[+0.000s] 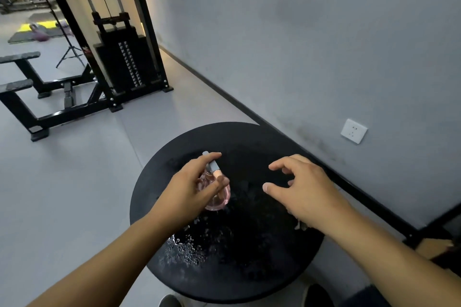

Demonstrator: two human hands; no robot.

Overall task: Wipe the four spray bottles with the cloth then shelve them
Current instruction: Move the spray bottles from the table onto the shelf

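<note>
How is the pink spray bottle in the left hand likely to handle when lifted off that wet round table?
The pink spray bottle looks clear and small, so probably light. Droplets on the black table suggest it may be slippery. Its rounded body might roll if laid down. The left hand grips it near the nozzle.

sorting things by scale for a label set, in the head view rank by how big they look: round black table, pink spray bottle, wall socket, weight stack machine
1. weight stack machine, though it stands farther off
2. round black table
3. pink spray bottle, partly hidden by the left hand
4. wall socket, close to the bottle, so unsure

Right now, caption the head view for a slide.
Left hand grips pink spray bottle over wet round black table; right hand hovers open.
</note>
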